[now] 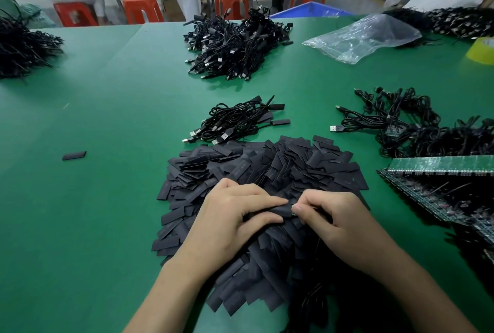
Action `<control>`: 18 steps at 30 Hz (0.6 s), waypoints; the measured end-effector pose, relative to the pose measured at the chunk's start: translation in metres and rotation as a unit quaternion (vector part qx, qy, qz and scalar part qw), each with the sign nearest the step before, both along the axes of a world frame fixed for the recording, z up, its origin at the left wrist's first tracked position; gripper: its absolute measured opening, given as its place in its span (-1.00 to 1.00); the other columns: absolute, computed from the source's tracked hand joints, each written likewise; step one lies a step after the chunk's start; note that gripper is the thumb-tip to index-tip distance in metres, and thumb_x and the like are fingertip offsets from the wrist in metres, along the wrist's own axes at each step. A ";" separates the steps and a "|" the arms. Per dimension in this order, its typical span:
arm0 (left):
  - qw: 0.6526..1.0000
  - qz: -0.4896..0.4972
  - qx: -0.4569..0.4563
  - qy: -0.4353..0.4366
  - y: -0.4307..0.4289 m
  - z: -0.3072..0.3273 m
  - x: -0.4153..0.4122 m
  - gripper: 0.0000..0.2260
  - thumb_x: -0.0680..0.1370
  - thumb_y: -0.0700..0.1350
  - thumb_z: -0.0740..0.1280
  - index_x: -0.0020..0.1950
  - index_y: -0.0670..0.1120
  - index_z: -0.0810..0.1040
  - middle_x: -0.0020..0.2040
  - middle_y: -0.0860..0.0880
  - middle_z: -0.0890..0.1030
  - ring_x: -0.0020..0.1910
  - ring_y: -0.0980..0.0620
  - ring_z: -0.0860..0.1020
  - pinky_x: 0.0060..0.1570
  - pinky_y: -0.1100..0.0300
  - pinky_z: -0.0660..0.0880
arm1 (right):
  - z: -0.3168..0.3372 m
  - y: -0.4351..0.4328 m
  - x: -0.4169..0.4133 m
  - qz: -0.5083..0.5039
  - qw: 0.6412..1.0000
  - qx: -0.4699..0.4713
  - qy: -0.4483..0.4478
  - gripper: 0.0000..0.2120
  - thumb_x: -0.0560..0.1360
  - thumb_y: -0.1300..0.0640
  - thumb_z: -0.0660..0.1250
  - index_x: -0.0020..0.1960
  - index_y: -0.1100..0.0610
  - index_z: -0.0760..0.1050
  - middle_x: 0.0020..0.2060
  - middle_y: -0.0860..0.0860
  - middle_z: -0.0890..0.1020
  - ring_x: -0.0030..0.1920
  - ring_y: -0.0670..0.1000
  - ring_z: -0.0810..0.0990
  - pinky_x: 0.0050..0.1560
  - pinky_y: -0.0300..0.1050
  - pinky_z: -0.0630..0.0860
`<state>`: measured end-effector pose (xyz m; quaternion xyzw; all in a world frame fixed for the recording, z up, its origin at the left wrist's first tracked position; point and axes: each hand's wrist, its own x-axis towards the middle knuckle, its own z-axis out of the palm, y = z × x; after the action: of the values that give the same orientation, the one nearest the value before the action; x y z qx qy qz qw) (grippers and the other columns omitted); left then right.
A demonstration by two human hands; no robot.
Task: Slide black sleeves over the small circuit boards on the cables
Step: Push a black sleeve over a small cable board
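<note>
My left hand (240, 215) pinches the black sleeve (279, 209), which I judge thin, light and limp, by its flat faces above the sleeve pile (267, 167), while my right hand (336, 215) pinches what I take to be the rigid, fragile circuit board, hidden by my fingers, at the sleeve's mouth.

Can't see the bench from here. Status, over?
Left hand grips flat black sleeve. Right hand pinches its end; circuit board out of sight. Heap of loose black sleeves under both hands.
</note>
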<state>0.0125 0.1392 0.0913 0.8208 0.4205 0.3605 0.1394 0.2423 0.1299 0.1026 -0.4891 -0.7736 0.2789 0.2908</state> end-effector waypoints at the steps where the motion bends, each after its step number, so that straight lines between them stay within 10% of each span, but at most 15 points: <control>1: 1.000 -0.002 0.001 0.000 -0.001 0.000 0.001 -0.76 0.57 0.15 0.40 0.16 0.12 0.73 0.02 0.23 0.69 -0.10 0.38 0.42 0.00 0.26 0.34 | -0.001 0.000 0.000 0.002 1.000 0.003 -0.005 -0.73 0.57 -0.20 0.20 -0.21 -0.08 0.46 -0.39 -0.06 0.52 -0.36 -0.01 0.47 -0.31 -0.04 0.39; 18: 0.990 0.048 -0.038 -0.124 -0.009 0.005 0.013 -0.84 0.53 0.01 0.47 0.08 0.02 0.74 -0.04 0.16 0.68 -0.03 0.19 0.60 0.05 0.03 0.47 | 0.011 -0.003 -0.002 -0.046 0.989 0.119 0.077 -0.94 0.50 0.20 0.45 -0.11 0.06 0.62 -0.22 -0.19 0.63 -0.16 -0.15 0.62 -0.16 -0.42 0.39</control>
<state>0.0252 0.1299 0.0966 0.7427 0.4525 0.4495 0.2039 0.2401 0.1272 0.1136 -0.4630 -0.7532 0.2077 0.4185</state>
